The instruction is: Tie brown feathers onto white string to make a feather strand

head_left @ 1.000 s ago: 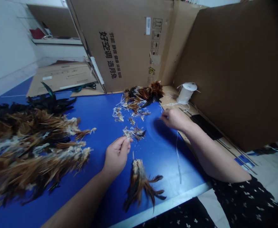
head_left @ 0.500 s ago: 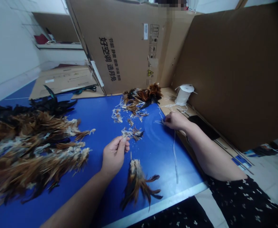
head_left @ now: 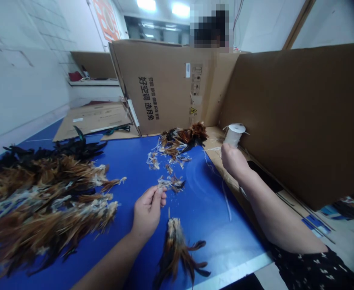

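Note:
My left hand (head_left: 148, 211) is closed in a pinch over the blue table. What its fingertips hold is too small to make out. Just beyond them lies a small clump of feather scraps (head_left: 175, 184). Nearer me, a fan-shaped feather bunch (head_left: 177, 245) spreads out, its pale bound end pointing away from me. My right hand (head_left: 232, 159) is closed in front of a white spool of string (head_left: 235, 133), covering its lower part. Its fingertips are turned away, so their contents are hidden. A loose pale string (head_left: 226, 201) trails down across the table below that hand.
Large heaps of brown and black feathers (head_left: 59, 193) cover the table's left side. Another feather pile (head_left: 183, 139) lies at the back. Cardboard walls (head_left: 164, 88) stand behind and to the right. Dark-handled scissors (head_left: 118, 129) rest at the back left. Part of a person shows beyond the cardboard.
My right hand has moved away from me, from the table's right edge to the spool. The view has tilted up. My left hand keeps its pinch in about the same place.

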Action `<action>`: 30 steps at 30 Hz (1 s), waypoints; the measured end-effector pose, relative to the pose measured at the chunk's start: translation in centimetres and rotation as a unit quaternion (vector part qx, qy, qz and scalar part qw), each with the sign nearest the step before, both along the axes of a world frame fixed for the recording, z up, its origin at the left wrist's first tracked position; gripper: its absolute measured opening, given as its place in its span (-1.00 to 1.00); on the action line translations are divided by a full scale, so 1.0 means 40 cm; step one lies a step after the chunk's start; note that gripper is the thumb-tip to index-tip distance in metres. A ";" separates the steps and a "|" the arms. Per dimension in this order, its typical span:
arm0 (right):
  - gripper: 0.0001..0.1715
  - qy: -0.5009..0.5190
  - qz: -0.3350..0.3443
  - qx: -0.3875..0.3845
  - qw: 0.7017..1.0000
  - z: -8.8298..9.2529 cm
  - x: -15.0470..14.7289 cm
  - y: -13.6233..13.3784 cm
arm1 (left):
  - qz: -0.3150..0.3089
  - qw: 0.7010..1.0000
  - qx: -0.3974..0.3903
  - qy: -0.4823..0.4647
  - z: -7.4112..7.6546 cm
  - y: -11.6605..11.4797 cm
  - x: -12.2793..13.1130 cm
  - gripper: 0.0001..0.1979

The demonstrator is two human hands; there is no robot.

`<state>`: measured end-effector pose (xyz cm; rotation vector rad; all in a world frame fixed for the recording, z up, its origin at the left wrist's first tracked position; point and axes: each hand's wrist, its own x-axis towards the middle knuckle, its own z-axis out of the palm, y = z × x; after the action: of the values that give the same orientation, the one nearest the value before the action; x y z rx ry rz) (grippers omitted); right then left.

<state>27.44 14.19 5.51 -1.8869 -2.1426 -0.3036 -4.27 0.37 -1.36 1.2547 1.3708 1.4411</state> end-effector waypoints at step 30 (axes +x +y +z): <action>-0.69 0.015 -0.074 0.167 0.983 0.003 0.117 0.014 | -0.019 0.999 0.001 -0.039 0.000 -0.006 0.006 -0.61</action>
<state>32.13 14.73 5.62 -1.8406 -1.7996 -0.6178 -4.02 0.12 -1.37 1.2064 1.2862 1.4501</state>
